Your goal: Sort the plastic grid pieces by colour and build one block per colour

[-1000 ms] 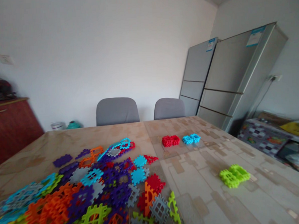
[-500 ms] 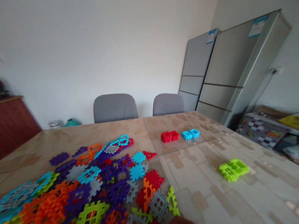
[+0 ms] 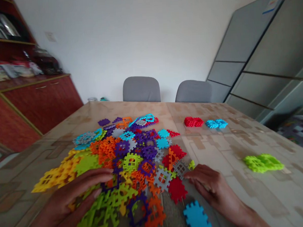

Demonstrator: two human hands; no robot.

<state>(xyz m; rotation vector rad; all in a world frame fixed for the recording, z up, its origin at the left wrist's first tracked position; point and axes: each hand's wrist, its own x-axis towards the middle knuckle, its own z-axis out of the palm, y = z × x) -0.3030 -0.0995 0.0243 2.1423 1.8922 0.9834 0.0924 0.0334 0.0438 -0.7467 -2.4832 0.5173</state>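
Note:
A heap of toothed plastic building pieces covers the table before me, with orange pieces, lime-green pieces and yellow pieces among them. Over the left front of the heap lies my left hand, open, its fingers stretched out and apart from the thumb. At the right edge is my right hand, fingers curled together, tips against a grey window piece; whatever they grip is hidden. A red square piece and a blue square piece lie just left of and below it.
On the right side of the table stand a red stack, a blue stack and a lime-green stack of pieces. Two grey chairs are behind the far edge. A red cabinet is at the left, a refrigerator at the right.
My view has turned left and downward, showing more of the heap and the cabinet. Both hands are now in view; before, only a blurred bit of one showed at the bottom.

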